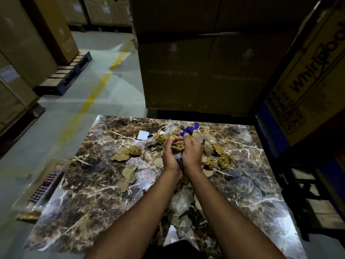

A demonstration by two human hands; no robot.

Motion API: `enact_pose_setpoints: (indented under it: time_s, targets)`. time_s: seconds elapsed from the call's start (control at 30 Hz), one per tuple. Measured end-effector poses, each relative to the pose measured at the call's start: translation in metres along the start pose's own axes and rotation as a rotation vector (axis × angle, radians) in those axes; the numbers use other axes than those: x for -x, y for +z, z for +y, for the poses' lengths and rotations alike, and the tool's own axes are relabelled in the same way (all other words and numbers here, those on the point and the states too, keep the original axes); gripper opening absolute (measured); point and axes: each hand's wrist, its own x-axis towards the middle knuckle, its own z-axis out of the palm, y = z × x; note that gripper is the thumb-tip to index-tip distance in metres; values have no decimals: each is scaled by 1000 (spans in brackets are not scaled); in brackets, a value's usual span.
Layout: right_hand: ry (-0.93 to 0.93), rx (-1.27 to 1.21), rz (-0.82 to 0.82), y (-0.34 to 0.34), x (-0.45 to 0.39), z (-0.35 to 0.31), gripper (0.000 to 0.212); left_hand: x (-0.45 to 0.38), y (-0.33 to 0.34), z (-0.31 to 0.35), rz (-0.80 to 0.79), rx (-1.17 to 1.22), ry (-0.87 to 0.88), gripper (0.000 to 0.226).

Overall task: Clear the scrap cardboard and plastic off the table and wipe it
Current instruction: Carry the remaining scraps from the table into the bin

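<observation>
Two bare forearms and two bare hands, nothing worn on them.

The left hand [170, 156] and the right hand [192, 152] carry no gloves, and no rings or bands show on the fingers that can be seen. Both wrists are uncovered, with no watch, bracelet or strap. The forearms are bare along their whole visible length, from the wrists down to the near edge of the view, so no sleeve or cuff shows anywhere. Between the forearms at the near edge lies a dark patch, perhaps clothing; it is too dim to tell its colour or cut.
</observation>
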Motion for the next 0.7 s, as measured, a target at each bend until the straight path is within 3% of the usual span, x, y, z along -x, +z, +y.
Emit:
enact_pose_setpoints:
  time_s: [0.07,0.13,0.23,0.33,0.4,0.47,0.53,0.7]
  targets:
    - [-30,172,46,4,3,1,29,-1,-2,-1,79,-9,0,49]
    - [-27,317,99,3,4,1,54,-4,-5,1,99,0,71,52]
    - [-72,259,87,-2,0,-3,73,-4,-5,5,109,-16,180,9]
    - [-10,8,-1,-2,-2,-6,62,-2,-2,9,80,-15,220,10]
    - [-8,-81,-5,-3,-4,-4,42,-4,0,11,28,7,211,4]
    - [0,-158,-13,0,-2,-2,30,-5,1,14,-26,0,199,31]
    - [1,-191,-31,2,1,-1,27,-3,2,16,-75,-2,176,42]
    - [18,-377,-121,-1,7,2,31,6,0,17,-89,-204,386,27]
